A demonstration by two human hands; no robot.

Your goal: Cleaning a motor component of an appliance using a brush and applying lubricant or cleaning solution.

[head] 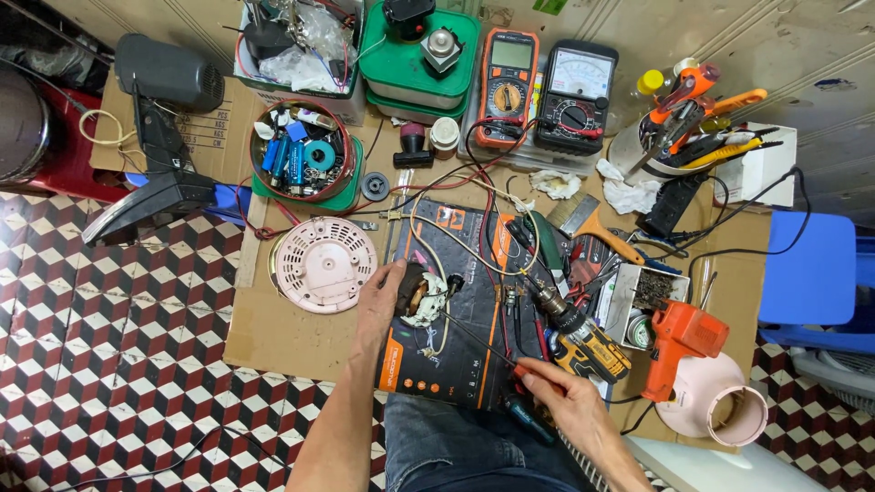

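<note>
The motor [421, 296] is small, with dark body, copper windings and white plastic parts with thin wires. It lies on the black and orange mat, touching the left hand [381, 305]. The probe [488, 351] is a thin dark rod with red grip, held by the right hand [570, 401], its tip pointing at the motor.

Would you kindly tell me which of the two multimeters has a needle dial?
The black multimeter on the right; the orange multimeter beside it has a digital screen.
</note>
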